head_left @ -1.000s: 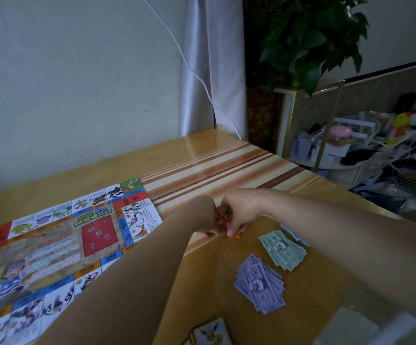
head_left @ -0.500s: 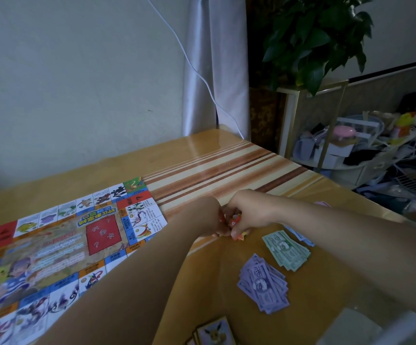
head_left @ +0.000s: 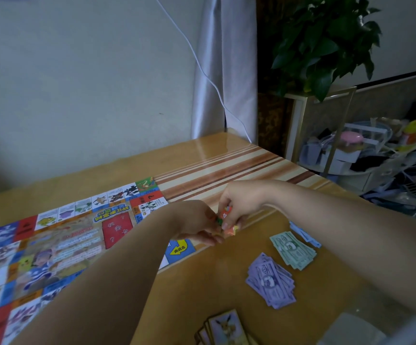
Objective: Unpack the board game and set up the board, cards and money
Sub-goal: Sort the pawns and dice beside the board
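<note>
At the near edge of the table [head_left: 331,302] lies a small stack of cards [head_left: 227,329], with a fox-like animal on the top card. A little farther, to the right, is a loose pile of purple notes [head_left: 270,282], then a pile of green notes [head_left: 293,250], and just behind it a few blue notes [head_left: 304,234]. The three piles lie near each other on the bare wood.

Above the table, beside the right edge of the board [head_left: 52,245], the two hands meet. The right hand [head_left: 241,205] pinches small coloured pieces [head_left: 227,212] between the thumb and the curled fingers. The left hand [head_left: 197,222] reaches the same pieces with its fingertips; I cannot tell if it grips them.

The board lies open and flat on the left part of the table. Behind the table are a pale curtain [head_left: 222,70], a white cable [head_left: 202,66] and a green plant [head_left: 326,46].
</note>
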Demonstrator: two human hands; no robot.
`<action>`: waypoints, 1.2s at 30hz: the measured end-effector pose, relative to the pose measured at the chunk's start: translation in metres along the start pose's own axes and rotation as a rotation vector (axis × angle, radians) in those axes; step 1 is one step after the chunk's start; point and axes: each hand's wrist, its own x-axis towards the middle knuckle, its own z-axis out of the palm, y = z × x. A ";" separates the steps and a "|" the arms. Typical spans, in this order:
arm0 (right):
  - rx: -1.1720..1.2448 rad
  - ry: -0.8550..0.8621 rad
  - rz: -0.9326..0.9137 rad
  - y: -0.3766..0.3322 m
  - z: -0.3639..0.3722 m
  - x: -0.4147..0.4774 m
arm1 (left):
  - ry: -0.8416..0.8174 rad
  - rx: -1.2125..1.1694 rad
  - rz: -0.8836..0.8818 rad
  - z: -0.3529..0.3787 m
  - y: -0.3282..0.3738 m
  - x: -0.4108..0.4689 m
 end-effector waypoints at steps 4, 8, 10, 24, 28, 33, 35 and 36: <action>0.008 -0.024 -0.049 -0.026 0.011 0.002 | -0.011 -0.309 0.001 -0.002 -0.018 -0.034; 0.018 -0.046 -0.118 -0.058 0.031 -0.002 | 0.037 -0.697 0.021 0.004 -0.043 -0.073; 0.024 -0.068 -0.148 -0.075 0.045 -0.005 | 0.088 -0.875 0.020 0.008 -0.057 -0.093; -0.036 -0.191 -0.282 -0.197 0.140 -0.039 | 0.477 -1.599 0.130 0.041 -0.138 -0.223; -0.197 -0.299 -0.330 -0.219 0.166 -0.046 | 0.475 -1.665 0.181 0.050 -0.149 -0.237; -0.482 -0.292 -0.422 -0.231 0.187 -0.046 | 0.528 -1.784 0.175 0.061 -0.155 -0.243; -0.465 -0.299 -0.419 -0.229 0.188 -0.045 | 0.545 -1.833 0.158 0.064 -0.157 -0.244; -0.447 -0.297 -0.416 -0.228 0.188 -0.045 | 0.553 -1.854 0.153 0.065 -0.157 -0.244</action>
